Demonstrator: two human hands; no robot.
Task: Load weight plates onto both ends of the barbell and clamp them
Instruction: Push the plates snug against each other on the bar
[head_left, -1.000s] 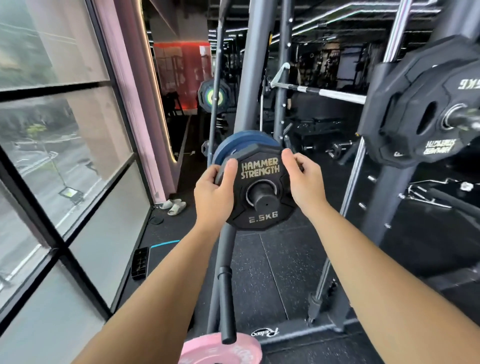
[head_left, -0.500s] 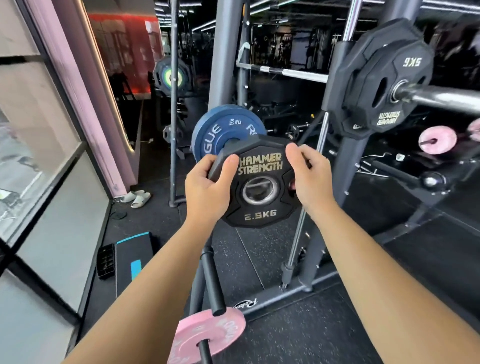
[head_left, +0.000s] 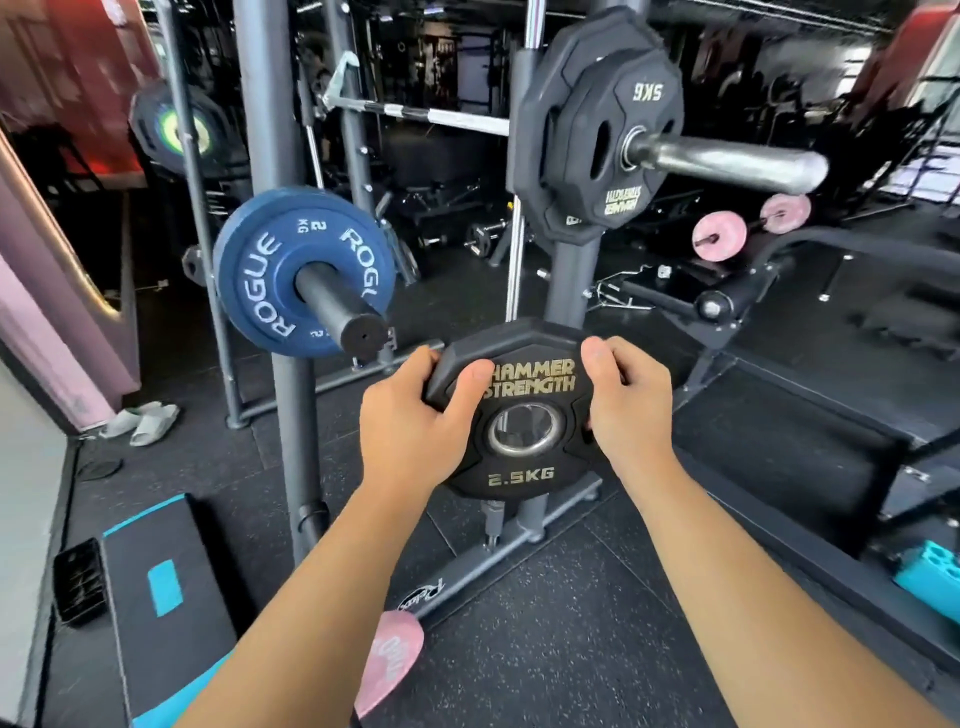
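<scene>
I hold a black 2.5 kg Hammer Strength plate (head_left: 519, 462) in front of me, free in the air. My left hand (head_left: 410, 431) grips its left rim and my right hand (head_left: 628, 410) grips its right rim, thumbs on the face. Up and to the right, the chrome barbell sleeve (head_left: 727, 161) sticks out toward me with two black plates (head_left: 597, 119) on it, the outer one marked 5 kg. To the left, a blue 2 kg Rogue plate (head_left: 260, 270) sits on a black storage peg (head_left: 337, 306).
Grey rack uprights (head_left: 265, 130) stand ahead. A black and teal step platform (head_left: 161, 577) lies on the floor at lower left, white slippers (head_left: 143, 421) near the wall. A pink plate (head_left: 389, 660) sits low by my left arm; more pink plates (head_left: 719, 243) and a bench frame at right.
The 2.5 kg plate has come off the black peg in front of the blue plate and moved down and to the right in both hands. My view has swung right toward the barbell sleeve.
</scene>
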